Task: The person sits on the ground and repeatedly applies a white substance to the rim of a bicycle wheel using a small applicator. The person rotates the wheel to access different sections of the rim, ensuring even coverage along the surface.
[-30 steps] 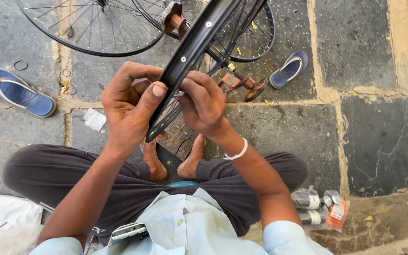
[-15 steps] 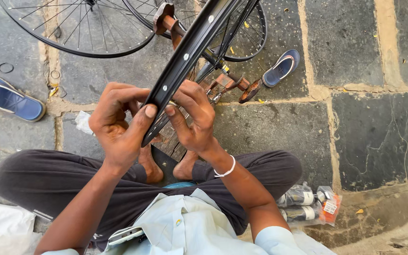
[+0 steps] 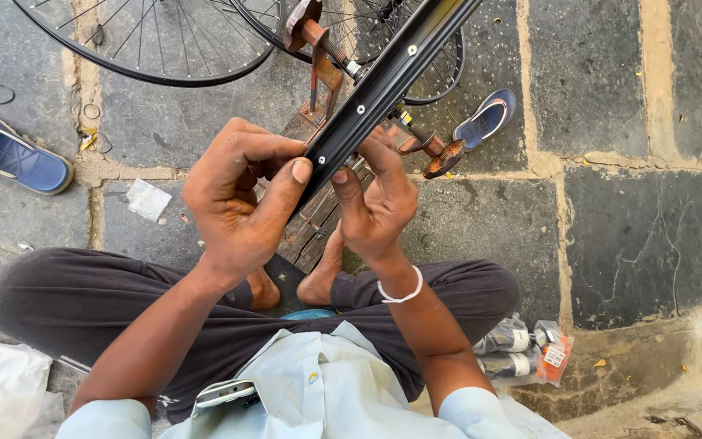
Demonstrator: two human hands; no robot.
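A single head-worn camera looks steeply down from close above the person's lap, facing the stone floor [image 3: 635, 236], with the hands near centre and wheels at the far edge.

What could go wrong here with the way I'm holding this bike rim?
The left hand and right hand pinch the black rim with their thumbs, so a slip might nip a thumb. The rim sits close to the rusty stand; swinging it may knock that, or the spoked wheel behind.
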